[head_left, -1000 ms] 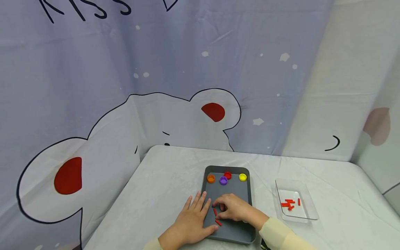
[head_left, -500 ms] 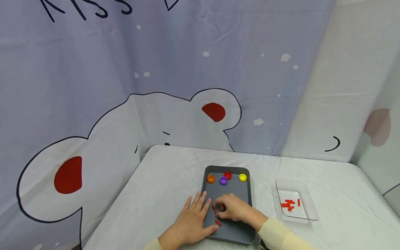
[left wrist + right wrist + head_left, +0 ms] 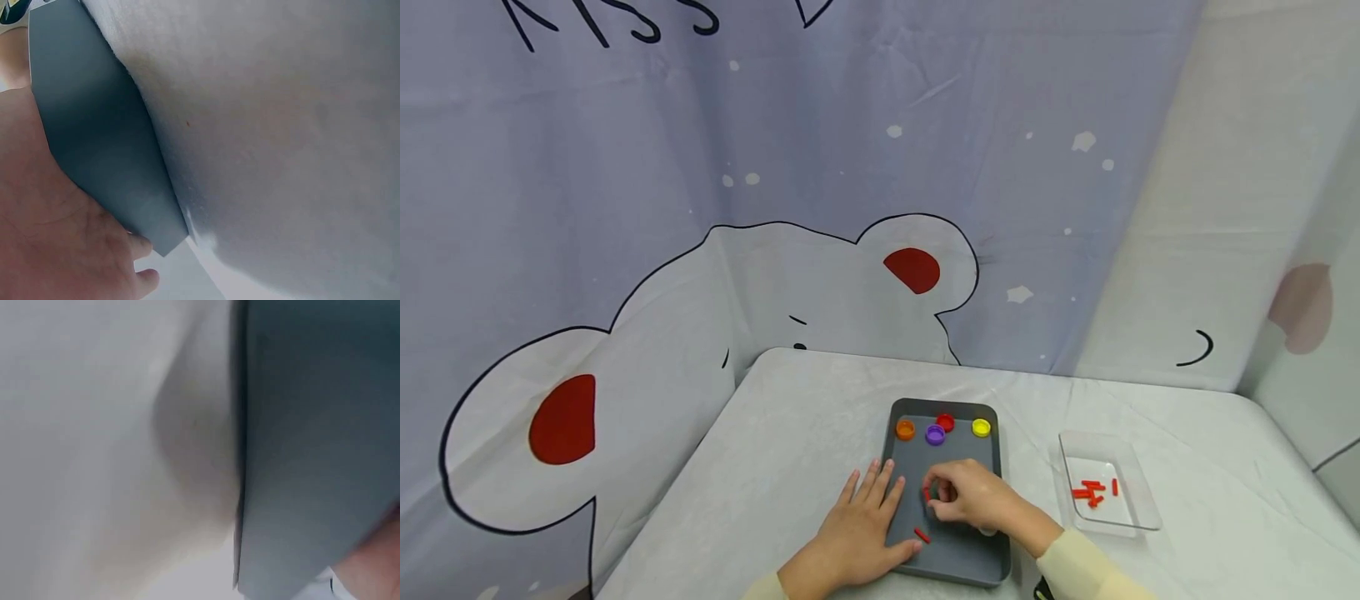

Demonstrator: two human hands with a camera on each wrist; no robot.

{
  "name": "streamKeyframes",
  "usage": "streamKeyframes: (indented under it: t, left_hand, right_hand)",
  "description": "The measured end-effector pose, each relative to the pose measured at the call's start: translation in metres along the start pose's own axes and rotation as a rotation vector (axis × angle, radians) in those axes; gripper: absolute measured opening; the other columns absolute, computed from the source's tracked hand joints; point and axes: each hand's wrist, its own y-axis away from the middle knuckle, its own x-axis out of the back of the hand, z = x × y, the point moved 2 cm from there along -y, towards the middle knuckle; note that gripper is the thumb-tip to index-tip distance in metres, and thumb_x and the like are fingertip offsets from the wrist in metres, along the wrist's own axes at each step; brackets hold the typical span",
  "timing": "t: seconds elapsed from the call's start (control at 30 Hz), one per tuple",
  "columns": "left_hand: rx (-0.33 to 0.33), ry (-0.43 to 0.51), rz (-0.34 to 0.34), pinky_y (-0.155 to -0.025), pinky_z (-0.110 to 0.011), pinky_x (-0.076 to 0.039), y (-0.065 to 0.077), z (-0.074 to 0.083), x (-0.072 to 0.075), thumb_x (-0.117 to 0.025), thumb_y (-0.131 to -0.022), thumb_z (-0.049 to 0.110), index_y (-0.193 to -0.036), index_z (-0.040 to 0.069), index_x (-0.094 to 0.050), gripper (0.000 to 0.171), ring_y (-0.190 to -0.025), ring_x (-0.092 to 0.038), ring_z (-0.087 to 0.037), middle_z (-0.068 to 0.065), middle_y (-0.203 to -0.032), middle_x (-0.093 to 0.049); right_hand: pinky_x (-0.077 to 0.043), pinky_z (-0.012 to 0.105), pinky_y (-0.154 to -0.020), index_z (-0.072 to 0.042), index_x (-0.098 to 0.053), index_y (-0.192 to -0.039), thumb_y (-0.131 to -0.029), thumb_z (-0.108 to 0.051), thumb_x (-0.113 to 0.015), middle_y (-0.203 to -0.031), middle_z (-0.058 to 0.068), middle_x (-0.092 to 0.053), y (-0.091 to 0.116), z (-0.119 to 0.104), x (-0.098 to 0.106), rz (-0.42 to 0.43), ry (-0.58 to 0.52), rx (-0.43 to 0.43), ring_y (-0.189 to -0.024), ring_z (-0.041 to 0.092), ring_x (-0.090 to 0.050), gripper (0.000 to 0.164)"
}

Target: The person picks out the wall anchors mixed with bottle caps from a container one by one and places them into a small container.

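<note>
A dark grey tray (image 3: pixel 962 550) lies on the white-covered table. My left hand (image 3: pixel 859 529) rests flat over its left edge, fingers spread. Between thumb and index finger, my right hand (image 3: pixel 970 497) pinches a small red stick (image 3: pixel 927 494) above the tray's middle. Another red stick (image 3: pixel 922 535) lies on the tray near the left thumb. Along the tray's far end sit an orange cap (image 3: pixel 906 429), a purple cap (image 3: pixel 935 434), a red cap (image 3: pixel 945 422) and a yellow cap (image 3: pixel 981 427). In the right wrist view only part of the right hand (image 3: pixel 375 562) shows, beside the tray.
To the right of the tray stands a clear plastic box (image 3: pixel 1131 527) with several red sticks (image 3: pixel 1092 493) inside. A printed cloth (image 3: pixel 820 125) hangs behind the table.
My right hand has moved slightly right and away from me, taking one red stick with it. The other stick on the tray and my left hand have stayed in place.
</note>
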Motion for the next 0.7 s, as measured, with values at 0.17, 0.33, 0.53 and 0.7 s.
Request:
streamKeyframes:
  t: [0.17,0.33,0.53,0.7]
  left_hand:
    - [0.005,-0.010,0.001,-0.122,-0.058,-0.014,-0.001,-0.001,-0.002,-0.034,-0.095,0.078,-0.159,0.013,-0.035,0.092,-0.157,-0.010,-0.030,-0.011,-0.169,-0.017]
    - [0.010,-0.010,0.001,-0.122,-0.058,-0.014,0.000,-0.001,-0.001,-0.034,-0.095,0.078,-0.159,0.013,-0.035,0.092,-0.157,-0.009,-0.031,-0.011,-0.169,-0.017]
    - [-0.002,-0.005,0.008,-0.122,-0.059,-0.014,0.000,0.000,0.000,-0.034,-0.095,0.077,-0.159,0.012,-0.035,0.092,-0.156,-0.010,-0.032,-0.012,-0.169,-0.017]
    - [-0.010,-0.004,0.015,-0.122,-0.059,-0.014,0.001,0.001,0.001,-0.034,-0.095,0.077,-0.159,0.011,-0.035,0.092,-0.156,-0.011,-0.032,-0.013,-0.169,-0.017]
  right_hand:
    - [-0.045,0.019,-0.052,-0.011,-0.072,-0.100,-0.087,-0.010,-0.076,-0.067,-0.016,-0.055,0.021,0.009,0.019,0.103,-0.063,0.005,-0.056,-0.005,-0.047,0.014]
    - [-0.045,0.020,-0.051,-0.011,-0.072,-0.099,-0.085,-0.006,-0.077,-0.067,-0.015,-0.056,0.044,0.017,0.042,0.229,-0.082,0.033,-0.058,-0.005,-0.048,0.016]
    - [-0.043,0.020,-0.051,-0.013,-0.072,-0.099,-0.081,-0.001,-0.079,-0.067,-0.017,-0.054,0.074,0.031,0.072,0.381,-0.023,0.009,-0.057,-0.004,-0.047,0.023]
    - [-0.042,0.020,-0.048,-0.018,-0.071,-0.099,-0.082,0.001,-0.078,-0.066,-0.018,-0.053,0.099,0.045,0.094,0.443,0.041,-0.042,-0.054,-0.004,-0.047,0.027]
